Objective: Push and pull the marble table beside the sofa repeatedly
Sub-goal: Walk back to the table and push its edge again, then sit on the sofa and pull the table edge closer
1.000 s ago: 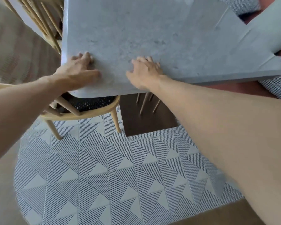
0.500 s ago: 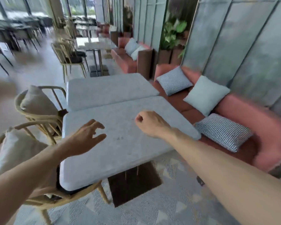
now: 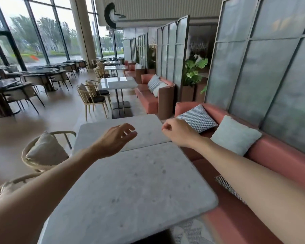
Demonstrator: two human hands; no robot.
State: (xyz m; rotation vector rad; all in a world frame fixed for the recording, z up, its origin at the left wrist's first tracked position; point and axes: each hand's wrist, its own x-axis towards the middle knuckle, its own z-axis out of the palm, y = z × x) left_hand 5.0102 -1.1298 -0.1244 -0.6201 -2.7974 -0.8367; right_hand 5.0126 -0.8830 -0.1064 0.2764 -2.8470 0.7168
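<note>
The grey marble table [image 3: 130,187] fills the lower middle of the head view, its right edge close to the pink sofa [image 3: 280,155]. A second marble table [image 3: 148,131] butts against its far edge. My left hand [image 3: 116,138] hovers above the seam between the two tabletops, fingers loosely apart, holding nothing. Off to the right, my right hand [image 3: 176,131] is curled into a loose fist in the air over the far table's right corner, with nothing in it. Neither hand touches a tabletop.
Wooden chairs with cushions [image 3: 44,152] stand along the table's left side. Cushions, one checked [image 3: 197,118] and one pale [image 3: 234,134], lie on the sofa. Glass partition panels [image 3: 271,76] rise behind it. More tables and chairs [image 3: 95,95] stand farther down the room.
Both hands have come off the near edge of the marble table and risen into the air. The view has swung up from the floor to the room.
</note>
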